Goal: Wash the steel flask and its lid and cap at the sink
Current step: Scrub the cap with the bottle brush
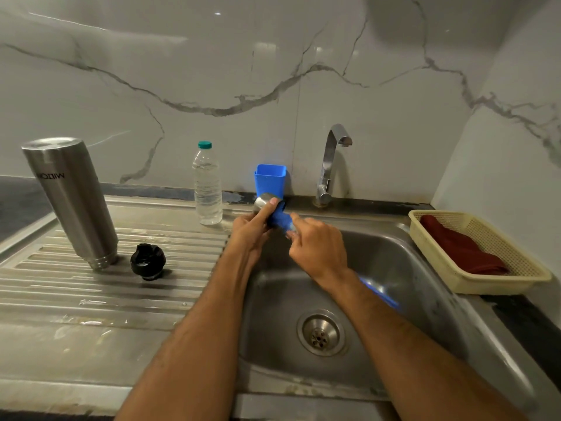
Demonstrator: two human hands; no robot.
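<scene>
The steel flask (71,202) stands upside down on the ribbed drainboard at the left. Its black lid (148,261) lies on the drainboard just right of it. Over the sink's back left corner my left hand (253,229) grips the small steel cap (263,202), thumb on its side. My right hand (317,244) presses a blue scrub cloth (279,218) against the cap. The two hands are close together, and most of the cap is hidden by fingers and cloth.
The tap (331,165) stands behind the sink basin (394,268), no water running. A clear plastic bottle (207,185) and a blue plastic holder (270,179) stand at the back edge. A cream basket (473,253) holding a dark red cloth sits at the right.
</scene>
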